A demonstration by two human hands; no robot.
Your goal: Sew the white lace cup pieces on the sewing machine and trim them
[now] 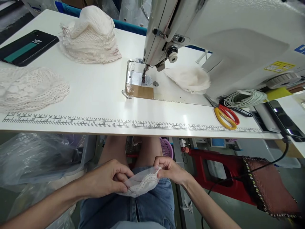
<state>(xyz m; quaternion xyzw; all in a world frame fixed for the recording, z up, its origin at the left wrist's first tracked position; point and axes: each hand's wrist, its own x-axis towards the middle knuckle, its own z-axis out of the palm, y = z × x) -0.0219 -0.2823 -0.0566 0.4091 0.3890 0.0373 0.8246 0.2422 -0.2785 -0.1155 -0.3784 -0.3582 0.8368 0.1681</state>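
Observation:
Both my hands are low over my lap, below the table edge, pinching one small white lace piece (140,183). My left hand (108,179) grips its left side with fingers curled. My right hand (170,170) pinches its upper right corner. The lace piece sags between them above my denim shorts (152,205). The white sewing machine (214,35) stands on the table ahead, its needle and presser foot (144,74) down over the metal plate.
A stack of lace pieces (91,38) sits at the back left of the white table (95,92), another pile (30,89) at the left, one (190,79) under the machine arm. Yellow-and-red scissors (225,116), a dark phone (27,47), clear plastic bags (35,156).

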